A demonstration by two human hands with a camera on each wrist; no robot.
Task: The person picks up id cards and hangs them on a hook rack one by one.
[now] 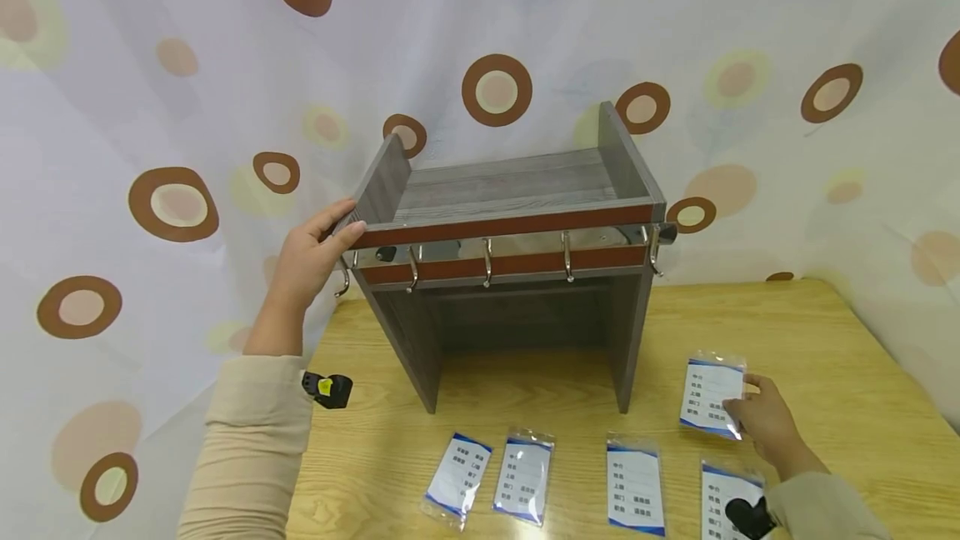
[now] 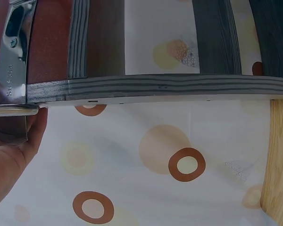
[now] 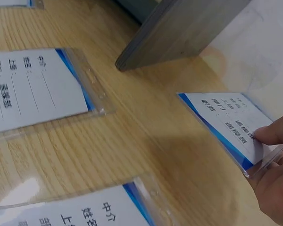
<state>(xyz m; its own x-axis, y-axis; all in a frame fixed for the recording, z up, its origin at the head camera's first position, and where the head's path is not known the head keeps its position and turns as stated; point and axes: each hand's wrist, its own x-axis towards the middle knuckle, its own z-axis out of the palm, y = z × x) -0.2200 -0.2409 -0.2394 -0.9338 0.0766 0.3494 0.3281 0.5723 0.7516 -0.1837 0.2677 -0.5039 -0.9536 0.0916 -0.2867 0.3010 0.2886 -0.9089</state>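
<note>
My left hand (image 1: 300, 261) grips the upper left corner of a grey wood-grain hook shelf (image 1: 510, 182), thumb over the front edge and fingers at the outer side. A metal end hook (image 2: 12, 70) shows beside that hand in the left wrist view. Metal hooks (image 1: 487, 263) line the front rail between red-brown strips. To the right of the shelf, my right hand (image 1: 765, 423) pinches a name badge (image 1: 708, 382) in a clear sleeve by its edge. The badge is tilted and held above the table in the right wrist view, with a shadow below it.
Several more badges lie along the table's near side: one left badge (image 1: 458, 477), one beside it (image 1: 522, 477), another right of centre (image 1: 634, 486), and a badge (image 1: 716, 486) partly behind my right wrist camera. A dotted curtain (image 1: 570, 15) hangs behind the wooden table (image 1: 780, 332).
</note>
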